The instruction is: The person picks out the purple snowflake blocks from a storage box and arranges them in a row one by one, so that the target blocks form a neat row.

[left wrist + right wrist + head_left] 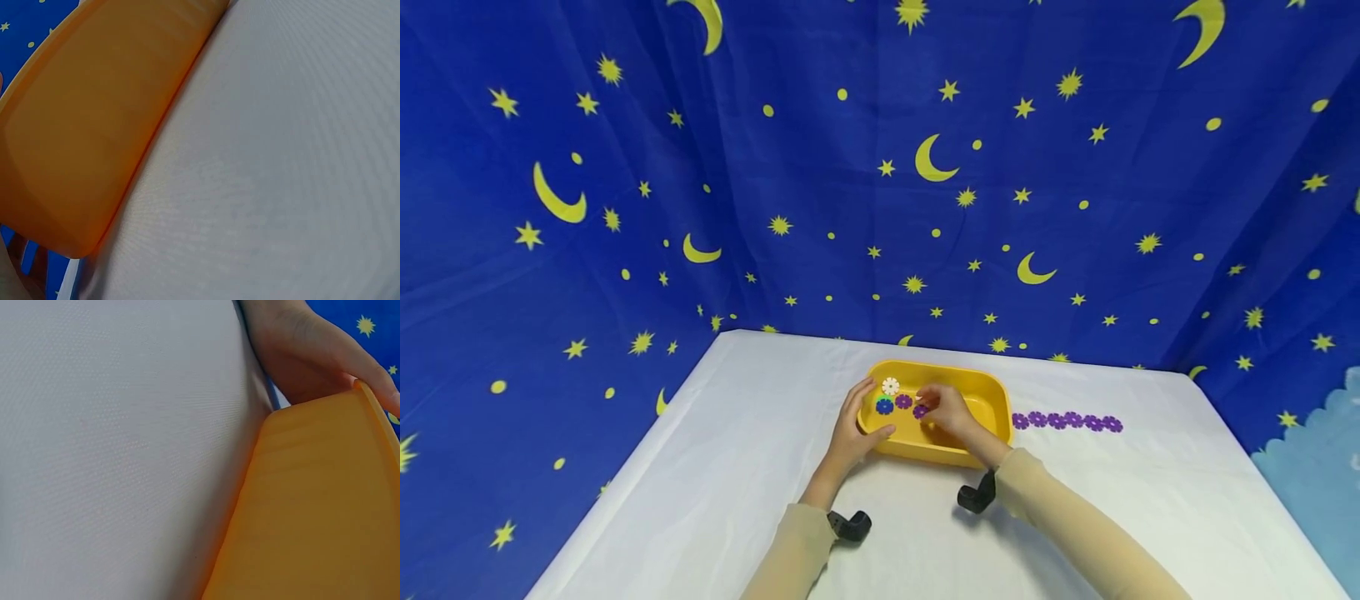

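Note:
A yellow plastic bin stands on the table. My left hand holds its left end, thumb over the front rim and fingers along the left side; the right wrist view shows this left hand at the bin's corner. Over the inside of the bin, my right hand has its fingertips together at a purple flower-shaped disc, apparently pinching it. Near it in the bin lie another purple disc, a white disc and a blue disc with a green edge showing behind.
Right of the bin, a row of several purple flower-shaped discs extends across the white tabletop. A blue curtain with yellow moons and stars hangs behind and beside the table. Black wrist cameras are worn on both wrists.

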Available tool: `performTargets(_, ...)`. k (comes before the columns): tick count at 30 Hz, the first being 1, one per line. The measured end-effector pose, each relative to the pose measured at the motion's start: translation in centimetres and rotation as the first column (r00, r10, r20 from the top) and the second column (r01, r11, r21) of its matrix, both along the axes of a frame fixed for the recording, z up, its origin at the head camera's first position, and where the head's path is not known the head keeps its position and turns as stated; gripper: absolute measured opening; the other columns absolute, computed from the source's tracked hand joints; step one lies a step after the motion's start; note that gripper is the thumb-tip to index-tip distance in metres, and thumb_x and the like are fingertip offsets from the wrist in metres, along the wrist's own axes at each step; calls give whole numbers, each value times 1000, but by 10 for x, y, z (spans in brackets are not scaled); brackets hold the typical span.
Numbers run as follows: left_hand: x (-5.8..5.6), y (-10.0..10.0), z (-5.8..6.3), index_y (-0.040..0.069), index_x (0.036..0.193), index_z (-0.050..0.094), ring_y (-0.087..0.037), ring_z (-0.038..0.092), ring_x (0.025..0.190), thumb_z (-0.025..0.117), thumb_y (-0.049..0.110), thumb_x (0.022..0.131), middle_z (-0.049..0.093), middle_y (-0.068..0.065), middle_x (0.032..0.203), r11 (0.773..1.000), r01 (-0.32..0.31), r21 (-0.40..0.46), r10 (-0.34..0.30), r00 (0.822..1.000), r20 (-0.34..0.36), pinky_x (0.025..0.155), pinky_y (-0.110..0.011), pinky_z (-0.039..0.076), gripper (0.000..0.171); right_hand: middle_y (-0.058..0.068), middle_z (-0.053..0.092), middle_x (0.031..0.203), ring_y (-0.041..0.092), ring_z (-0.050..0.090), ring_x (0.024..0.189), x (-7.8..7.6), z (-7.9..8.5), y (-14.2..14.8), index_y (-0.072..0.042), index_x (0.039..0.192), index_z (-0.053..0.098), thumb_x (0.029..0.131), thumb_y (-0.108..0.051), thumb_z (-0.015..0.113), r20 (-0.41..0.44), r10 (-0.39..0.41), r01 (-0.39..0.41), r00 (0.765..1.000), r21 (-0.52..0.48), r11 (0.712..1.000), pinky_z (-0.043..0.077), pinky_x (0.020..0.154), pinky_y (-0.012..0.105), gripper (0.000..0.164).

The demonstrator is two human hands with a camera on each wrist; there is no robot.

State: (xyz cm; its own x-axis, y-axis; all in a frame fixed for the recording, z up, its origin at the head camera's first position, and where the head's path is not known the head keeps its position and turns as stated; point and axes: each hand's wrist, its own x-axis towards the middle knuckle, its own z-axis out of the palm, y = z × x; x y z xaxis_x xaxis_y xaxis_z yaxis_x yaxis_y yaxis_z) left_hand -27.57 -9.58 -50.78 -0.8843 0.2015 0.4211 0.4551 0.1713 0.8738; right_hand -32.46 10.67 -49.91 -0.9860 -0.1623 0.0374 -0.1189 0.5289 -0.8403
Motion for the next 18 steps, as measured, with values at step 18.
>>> performTargets(18, 0, 1, 0, -7, 140, 39, -42, 25, 142, 75, 10, 76, 31, -24, 151, 1000, -3, 12, 3, 1000, 20, 118, -59, 18, 75, 19, 70, 96, 22, 62, 82, 0, -2, 1, 6, 103, 67, 69, 17, 71, 9, 24, -25, 1000, 52, 998, 59, 75, 31, 35)
